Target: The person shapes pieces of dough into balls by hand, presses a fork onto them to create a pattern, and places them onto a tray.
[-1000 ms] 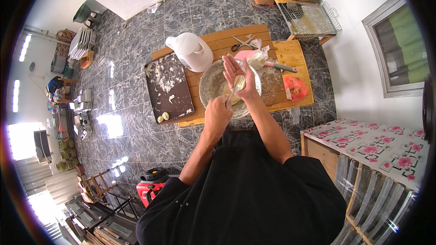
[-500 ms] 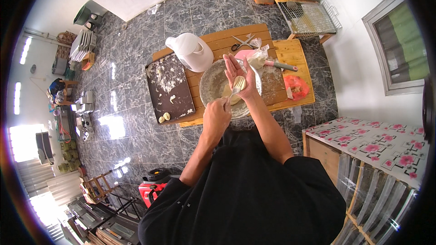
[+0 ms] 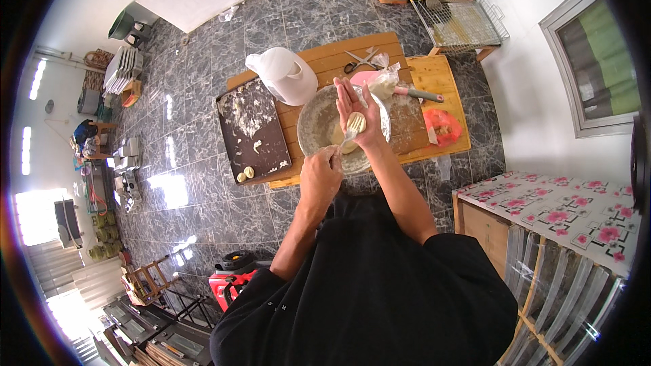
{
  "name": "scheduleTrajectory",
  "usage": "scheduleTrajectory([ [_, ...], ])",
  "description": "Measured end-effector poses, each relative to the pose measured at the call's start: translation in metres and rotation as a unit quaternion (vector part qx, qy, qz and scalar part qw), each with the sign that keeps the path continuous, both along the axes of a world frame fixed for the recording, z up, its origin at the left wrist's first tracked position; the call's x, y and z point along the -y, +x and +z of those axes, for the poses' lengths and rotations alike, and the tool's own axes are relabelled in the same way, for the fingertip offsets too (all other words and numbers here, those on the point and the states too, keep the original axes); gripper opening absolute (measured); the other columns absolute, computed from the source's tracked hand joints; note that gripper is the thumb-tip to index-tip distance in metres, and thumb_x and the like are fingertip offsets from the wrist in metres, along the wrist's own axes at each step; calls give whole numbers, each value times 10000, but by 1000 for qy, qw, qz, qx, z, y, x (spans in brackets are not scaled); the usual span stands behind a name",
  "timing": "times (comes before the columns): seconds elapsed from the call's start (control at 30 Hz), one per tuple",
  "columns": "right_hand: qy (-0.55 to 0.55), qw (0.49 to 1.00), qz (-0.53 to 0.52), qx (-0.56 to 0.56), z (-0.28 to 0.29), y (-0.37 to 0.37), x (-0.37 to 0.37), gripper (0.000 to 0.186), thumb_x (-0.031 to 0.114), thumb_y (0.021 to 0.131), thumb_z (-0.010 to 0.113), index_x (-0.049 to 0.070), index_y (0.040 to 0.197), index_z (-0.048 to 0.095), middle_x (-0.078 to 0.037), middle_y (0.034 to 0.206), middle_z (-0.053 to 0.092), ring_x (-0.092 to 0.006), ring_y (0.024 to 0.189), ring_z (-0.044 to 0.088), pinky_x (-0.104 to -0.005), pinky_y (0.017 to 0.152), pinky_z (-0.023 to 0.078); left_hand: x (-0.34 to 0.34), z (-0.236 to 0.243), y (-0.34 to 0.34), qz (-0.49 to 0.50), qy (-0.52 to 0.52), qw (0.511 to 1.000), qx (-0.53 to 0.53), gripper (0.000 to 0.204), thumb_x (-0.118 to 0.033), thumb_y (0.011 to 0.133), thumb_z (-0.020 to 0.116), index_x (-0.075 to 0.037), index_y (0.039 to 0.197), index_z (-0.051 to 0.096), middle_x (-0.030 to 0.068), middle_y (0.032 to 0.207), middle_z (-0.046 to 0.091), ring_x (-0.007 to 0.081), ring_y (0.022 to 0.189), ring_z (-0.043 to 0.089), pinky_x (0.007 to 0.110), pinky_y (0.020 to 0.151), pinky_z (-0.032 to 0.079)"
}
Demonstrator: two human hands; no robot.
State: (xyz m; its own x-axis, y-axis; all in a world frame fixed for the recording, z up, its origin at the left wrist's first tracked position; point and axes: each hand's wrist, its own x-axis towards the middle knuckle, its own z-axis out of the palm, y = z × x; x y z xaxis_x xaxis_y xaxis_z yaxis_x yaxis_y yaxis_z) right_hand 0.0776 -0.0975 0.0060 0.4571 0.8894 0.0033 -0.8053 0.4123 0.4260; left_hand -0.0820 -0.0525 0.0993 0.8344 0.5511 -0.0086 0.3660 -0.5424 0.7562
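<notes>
My left hand [image 3: 321,172] is closed round the handle of a fork [image 3: 349,137]. The tines press on a small pale dough piece [image 3: 357,122], which my right hand [image 3: 369,135] holds on its upturned palm, fingers stretched away from me. Both hands are over a wide metal bowl [image 3: 306,129] with floury walls; some beige dough [image 3: 349,149] shows inside, partly covered by my hands. Left of the bowl, a dark baking tray [image 3: 254,137] dusted with flour has shaped dough pieces [image 3: 245,174] at its near corner.
A white plastic jug [image 3: 281,76] stands behind the bowl on the wooden table [image 3: 332,51]. Scissors [image 3: 361,62], a spatula [image 3: 418,94], a clear plastic bag [image 3: 385,81] and a red plastic bag [image 3: 443,127] lie at the right. A flower-patterned cabinet top [image 3: 556,213] is farther right.
My left hand has shifted slightly down and left with the fork, whose tines still lie on the dough piece. My right hand has barely moved.
</notes>
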Motion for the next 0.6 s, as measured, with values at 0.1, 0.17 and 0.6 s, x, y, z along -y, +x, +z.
scheduleTrajectory([
  [0.1,7,1000,-1,-6,0,0,-1,493,412,995,450,23,1278,558,-99,1416,490,-203,1231,550,-432,1005,492,0,4,0,-3,0,1000,-5,177,-112,891,557,15,932,674,239,844,639,438,803,612,464,697,482],
  [0.17,12,1000,-2,-7,0,-1,-2,495,414,993,452,21,1274,561,-99,1412,494,-205,1228,553,-435,1004,493,0,4,0,-2,-3,1000,-4,181,-113,892,558,18,934,675,240,845,639,437,803,614,464,696,483],
  [0.6,-34,998,3,-53,6,1,-6,364,321,930,614,32,720,680,-95,1233,637,-196,1056,662,-406,898,564,-5,8,-1,9,-5,1000,15,179,-97,875,576,21,952,687,245,855,649,422,821,631,444,731,496],
])
